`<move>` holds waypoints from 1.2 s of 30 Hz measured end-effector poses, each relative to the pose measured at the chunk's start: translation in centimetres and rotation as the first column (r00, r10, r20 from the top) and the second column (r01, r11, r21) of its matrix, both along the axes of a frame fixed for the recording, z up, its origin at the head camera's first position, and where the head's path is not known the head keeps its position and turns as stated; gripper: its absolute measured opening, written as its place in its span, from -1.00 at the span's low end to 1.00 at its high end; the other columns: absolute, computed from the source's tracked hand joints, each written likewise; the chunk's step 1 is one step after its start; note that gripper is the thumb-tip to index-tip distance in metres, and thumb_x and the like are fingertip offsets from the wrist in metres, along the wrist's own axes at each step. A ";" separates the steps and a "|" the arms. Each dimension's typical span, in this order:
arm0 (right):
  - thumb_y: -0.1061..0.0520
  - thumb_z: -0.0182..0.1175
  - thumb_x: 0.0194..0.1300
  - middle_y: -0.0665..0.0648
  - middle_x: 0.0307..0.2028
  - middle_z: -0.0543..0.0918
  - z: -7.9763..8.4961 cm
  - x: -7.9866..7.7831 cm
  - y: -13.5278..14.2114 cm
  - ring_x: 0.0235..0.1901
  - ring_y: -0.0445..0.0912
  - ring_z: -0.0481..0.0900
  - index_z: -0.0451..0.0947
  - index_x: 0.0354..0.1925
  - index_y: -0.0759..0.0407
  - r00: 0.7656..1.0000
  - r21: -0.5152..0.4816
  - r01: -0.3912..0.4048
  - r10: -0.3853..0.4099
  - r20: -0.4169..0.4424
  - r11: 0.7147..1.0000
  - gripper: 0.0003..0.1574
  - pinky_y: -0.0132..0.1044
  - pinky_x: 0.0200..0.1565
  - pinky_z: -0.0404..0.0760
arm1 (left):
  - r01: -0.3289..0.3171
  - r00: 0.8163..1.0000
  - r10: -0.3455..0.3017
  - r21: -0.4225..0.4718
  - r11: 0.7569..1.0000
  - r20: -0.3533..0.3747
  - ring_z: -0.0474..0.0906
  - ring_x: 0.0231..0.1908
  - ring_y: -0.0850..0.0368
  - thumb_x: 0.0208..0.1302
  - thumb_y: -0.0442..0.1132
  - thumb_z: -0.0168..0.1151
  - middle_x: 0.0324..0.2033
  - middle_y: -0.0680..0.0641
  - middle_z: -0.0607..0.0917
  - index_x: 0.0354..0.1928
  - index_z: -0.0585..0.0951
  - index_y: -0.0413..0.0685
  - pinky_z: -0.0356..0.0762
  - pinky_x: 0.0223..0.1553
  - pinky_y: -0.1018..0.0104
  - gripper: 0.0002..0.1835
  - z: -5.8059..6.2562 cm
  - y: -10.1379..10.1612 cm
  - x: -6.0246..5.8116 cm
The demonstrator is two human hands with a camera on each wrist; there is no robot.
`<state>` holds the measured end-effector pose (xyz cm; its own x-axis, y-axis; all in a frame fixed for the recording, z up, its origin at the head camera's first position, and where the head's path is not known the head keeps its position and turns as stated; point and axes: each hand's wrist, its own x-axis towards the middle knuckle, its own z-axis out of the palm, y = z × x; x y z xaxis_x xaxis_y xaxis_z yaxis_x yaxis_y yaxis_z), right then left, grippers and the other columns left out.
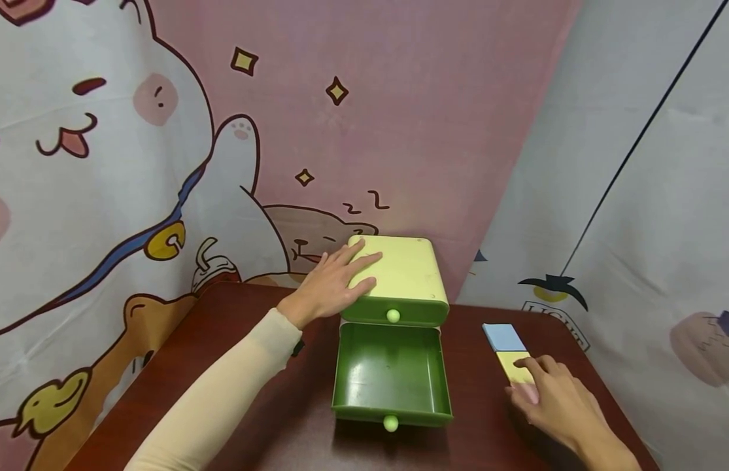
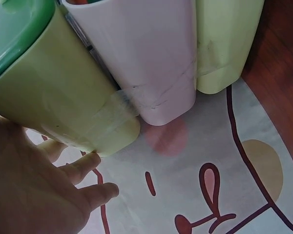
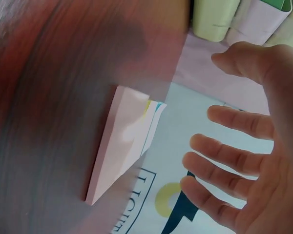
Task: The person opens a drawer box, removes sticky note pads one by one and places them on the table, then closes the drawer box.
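A small drawer cabinet (image 1: 402, 268) with a pale yellow top stands on the table. Its upper green drawer (image 1: 417, 313) is closed or nearly so, while a lower green drawer (image 1: 390, 373) is pulled out with a bare floor. My left hand (image 1: 331, 284) rests with spread fingers on the cabinet's top left edge. At the right, my right hand (image 1: 561, 405) hovers with relaxed fingers over a row of sticky notes: a blue pad (image 1: 505, 337), a yellow pad (image 1: 513, 366) and a pink pad (image 1: 525, 392). The right wrist view has the pink pad (image 3: 119, 141) apart from the fingers.
A dark red-brown table (image 1: 270, 399) lies beneath everything. Behind it hangs a cloth backdrop (image 1: 435, 131) with cartoon animals. The cabinet's pink middle section (image 2: 146, 58) shows in the left wrist view. A small dark object (image 1: 297, 348) is partly hidden by the left sleeve.
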<state>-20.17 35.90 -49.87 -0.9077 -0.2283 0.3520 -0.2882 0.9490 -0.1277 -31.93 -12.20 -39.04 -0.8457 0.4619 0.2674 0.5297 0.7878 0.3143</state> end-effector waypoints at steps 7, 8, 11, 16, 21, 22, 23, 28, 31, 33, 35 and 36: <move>-0.13 0.71 0.22 0.22 0.04 0.82 0.6 0.5 -1.5 -0.07 0.23 0.79 0.79 0.23 0.06 0.990 -0.020 -0.043 0.040 -0.138 0.999 -0.32 0.18 -0.38 0.72 | 0.004 1.000 -0.004 0.015 1.000 0.004 0.00 0.91 -0.31 0.81 0.47 -0.19 0.95 -0.03 -0.01 0.90 0.20 0.56 -0.09 0.83 -0.60 -0.23 0.0 0.0 0.0; -0.14 0.72 0.21 0.21 0.03 0.82 0.6 0.6 -1.7 -0.08 0.22 0.79 0.80 0.22 0.05 0.987 -0.022 -0.045 0.041 -0.154 0.999 -0.31 0.17 -0.38 0.71 | 0.004 1.000 -0.004 0.014 1.000 0.002 0.00 0.91 -0.31 0.81 0.48 -0.20 0.95 -0.03 -0.01 0.90 0.20 0.56 -0.09 0.83 -0.60 -0.23 -0.1 0.0 0.0; -0.12 0.74 0.19 0.21 0.02 0.82 0.9 0.7 -2.2 -0.07 0.22 0.80 0.81 0.21 0.05 0.982 -0.030 -0.049 0.043 -0.183 0.998 -0.32 0.19 -0.37 0.72 | 0.006 1.000 -0.006 0.013 1.000 0.000 0.00 0.91 -0.32 0.80 0.48 -0.21 0.95 -0.03 -0.02 0.90 0.19 0.56 -0.09 0.83 -0.61 -0.23 -0.1 0.0 0.0; -0.07 0.73 0.22 0.20 0.02 0.82 1.3 1.0 -3.2 -0.08 0.20 0.81 0.82 0.21 0.05 0.980 -0.047 -0.052 0.042 -0.193 0.998 -0.36 0.14 -0.40 0.72 | 0.004 1.000 -0.004 0.017 1.000 0.009 -0.02 0.91 -0.32 0.80 0.49 -0.21 0.96 -0.01 -0.04 0.90 0.19 0.57 -0.12 0.84 -0.60 -0.23 -0.2 0.0 0.0; -0.08 0.70 0.31 0.20 0.06 0.80 1.9 1.3 -4.3 -0.06 0.16 0.79 0.78 0.25 0.01 0.991 -0.049 -0.036 0.029 -0.132 0.998 -0.39 0.04 -0.43 0.68 | 0.001 1.000 -0.002 0.019 1.000 0.012 -0.03 0.92 -0.31 0.80 0.48 -0.21 0.96 0.00 -0.05 0.90 0.18 0.57 -0.15 0.85 -0.60 -0.23 -0.1 0.0 0.1; -0.08 0.69 0.33 0.21 0.08 0.80 2.1 1.4 -4.6 -0.05 0.15 0.79 0.78 0.26 0.01 0.993 -0.050 -0.034 0.028 -0.115 0.998 -0.39 0.04 -0.42 0.69 | 0.002 1.000 -0.002 0.017 1.000 0.009 -0.04 0.92 -0.31 0.80 0.48 -0.21 0.96 0.00 -0.05 0.90 0.18 0.57 -0.15 0.84 -0.60 -0.23 -0.1 0.0 0.1; -0.09 0.68 0.35 0.22 0.09 0.80 2.2 1.4 -4.8 -0.05 0.14 0.79 0.78 0.26 0.00 0.995 -0.051 -0.033 0.028 -0.100 0.998 -0.40 0.02 -0.41 0.69 | 0.001 1.000 -0.001 0.015 1.000 0.007 -0.03 0.92 -0.31 0.80 0.48 -0.21 0.96 0.00 -0.05 0.90 0.18 0.56 -0.15 0.84 -0.60 -0.23 -0.1 0.0 0.1; -0.06 0.69 0.36 0.12 0.06 0.79 2.6 1.9 -5.8 -0.20 -0.11 0.63 0.77 0.26 -0.11 0.993 -0.052 -0.050 0.044 -0.112 0.997 -0.43 -0.21 -0.44 0.53 | 0.007 1.000 -0.007 0.010 1.000 0.005 -0.01 0.91 -0.36 0.82 0.45 -0.18 0.95 -0.03 -0.03 0.90 0.20 0.53 -0.12 0.83 -0.63 -0.24 -0.1 0.0 0.2; -0.02 0.70 0.31 0.02 -0.02 0.76 2.6 2.0 -6.4 -0.30 -0.22 0.50 0.77 0.25 -0.16 0.983 -0.056 -0.076 0.065 -0.174 0.996 -0.43 -0.30 -0.47 0.42 | 0.007 1.000 -0.007 0.013 1.000 0.006 0.00 0.90 -0.37 0.83 0.43 -0.17 0.95 -0.03 -0.03 0.90 0.19 0.54 -0.11 0.83 -0.63 -0.25 0.0 0.0 0.2; -0.01 0.70 0.30 -0.01 -0.03 0.75 2.6 2.2 -6.7 -0.31 -0.23 0.50 0.77 0.25 -0.17 0.976 -0.062 -0.092 0.078 -0.201 0.994 -0.42 -0.31 -0.49 0.40 | 0.006 1.000 -0.006 0.015 1.000 0.001 0.00 0.90 -0.38 0.83 0.43 -0.16 0.95 -0.03 -0.03 0.90 0.20 0.54 -0.11 0.82 -0.64 -0.25 0.0 0.0 0.2; 0.00 0.70 0.29 -0.01 -0.02 0.75 2.6 2.3 -7.1 -0.29 -0.21 0.55 0.77 0.26 -0.17 0.973 -0.070 -0.104 0.087 -0.215 0.992 -0.40 -0.30 -0.51 0.42 | 0.005 1.000 -0.005 0.017 1.000 0.003 0.00 0.90 -0.38 0.83 0.43 -0.16 0.95 -0.03 -0.03 0.90 0.20 0.55 -0.12 0.83 -0.63 -0.25 0.0 0.0 0.3; 0.00 0.70 0.30 -0.02 0.00 0.76 2.6 2.4 -7.3 -0.27 -0.20 0.57 0.76 0.26 -0.18 0.972 -0.072 -0.106 0.088 -0.218 0.992 -0.40 -0.29 -0.51 0.43 | 0.005 1.000 -0.006 0.016 1.000 0.006 0.00 0.90 -0.38 0.82 0.44 -0.17 0.95 -0.03 -0.03 0.90 0.19 0.55 -0.12 0.83 -0.62 -0.25 0.0 0.0 0.3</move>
